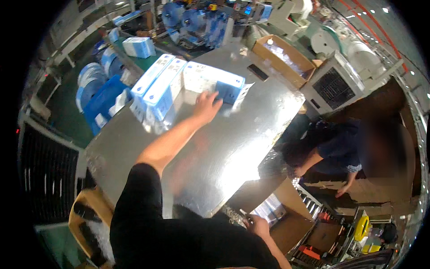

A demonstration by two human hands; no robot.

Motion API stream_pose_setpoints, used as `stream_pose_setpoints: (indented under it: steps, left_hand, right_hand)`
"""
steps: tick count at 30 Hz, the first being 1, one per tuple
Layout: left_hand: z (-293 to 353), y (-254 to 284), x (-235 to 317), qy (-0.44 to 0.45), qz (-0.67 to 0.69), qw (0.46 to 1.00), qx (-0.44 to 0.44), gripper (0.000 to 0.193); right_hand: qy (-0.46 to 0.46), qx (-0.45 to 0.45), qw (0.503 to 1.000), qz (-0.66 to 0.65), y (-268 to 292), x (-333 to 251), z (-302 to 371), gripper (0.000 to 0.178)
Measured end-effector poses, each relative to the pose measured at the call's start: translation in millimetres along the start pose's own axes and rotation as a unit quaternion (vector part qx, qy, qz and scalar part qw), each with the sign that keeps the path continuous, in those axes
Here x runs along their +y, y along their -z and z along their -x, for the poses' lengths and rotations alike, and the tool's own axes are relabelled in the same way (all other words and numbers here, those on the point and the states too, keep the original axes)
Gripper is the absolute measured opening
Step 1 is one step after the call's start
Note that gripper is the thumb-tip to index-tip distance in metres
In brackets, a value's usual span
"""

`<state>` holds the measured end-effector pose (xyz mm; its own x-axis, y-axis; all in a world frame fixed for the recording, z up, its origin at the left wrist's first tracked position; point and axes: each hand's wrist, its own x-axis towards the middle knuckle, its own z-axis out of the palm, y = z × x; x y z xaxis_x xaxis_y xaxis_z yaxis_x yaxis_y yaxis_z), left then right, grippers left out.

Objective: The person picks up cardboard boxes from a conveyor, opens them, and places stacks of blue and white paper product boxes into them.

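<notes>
My left hand (208, 107) reaches over the shiny metal table, fingers apart, at the near side of a white and blue box (210, 77). Whether the fingertips touch that box cannot be made out. Left of it stand two more white and blue boxes (160, 87), side by side and at an angle to it. Low on the right, my right hand (260, 226) is curled by the table's edge, next to an open cardboard carton (291, 224). A small dark and light thing shows at its fingers, too unclear to name. Some pale, flat contents show inside the carton.
A dark phone (258, 72) lies on the metal table (197, 166), near a cardboard tray (282, 60) of small pale items. A co-worker (336, 152) bends at the right, beyond the carton. Rollers, a yellow tape dispenser (362, 227) and a blue bin (109, 105) stand around.
</notes>
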<state>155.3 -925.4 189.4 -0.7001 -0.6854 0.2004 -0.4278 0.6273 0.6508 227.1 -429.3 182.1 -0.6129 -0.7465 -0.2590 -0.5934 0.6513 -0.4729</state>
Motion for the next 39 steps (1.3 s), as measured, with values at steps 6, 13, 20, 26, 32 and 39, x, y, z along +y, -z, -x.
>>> stream_pose_setpoints:
  steps: [6, 13, 20, 26, 32, 39]
  left_hand:
    - [-169.2, -2.3, 7.0, 0.135, -0.166, 0.976, -0.039, 0.055]
    - [-131.4, -29.5, 31.3, -0.111, -0.216, 0.930, -0.277, 0.060]
    - [-127.4, 60.6, -60.7, -0.287, -0.064, 0.956, 0.014, 0.072]
    - [-100.8, 194.7, -182.4, 0.187, -0.181, 0.945, -0.198, 0.130]
    - [-12.6, 130.2, -168.8, 0.139, 0.032, 0.979, -0.146, 0.121]
    - [179.2, 124.0, -61.4, 0.154, -0.017, 0.960, -0.234, 0.102]
  right_hand:
    - [-0.079, 0.181, 0.980, -0.003, 22.5, -11.9, 28.9, 0.025]
    - [-0.101, 0.226, 0.968, -0.052, 44.2, -25.0, -18.9, 0.016]
    - [0.192, 0.194, 0.954, 0.126, 76.5, -102.0, -231.4, 0.089]
    - [0.124, 0.157, 0.979, 0.050, 29.2, -122.3, -375.1, 0.072]
    - [0.137, 0.070, 0.983, 0.097, 6.9, -175.8, -337.0, 0.048]
    - [0.290, 0.080, 0.953, -0.043, -26.0, -122.7, -150.2, 0.087]
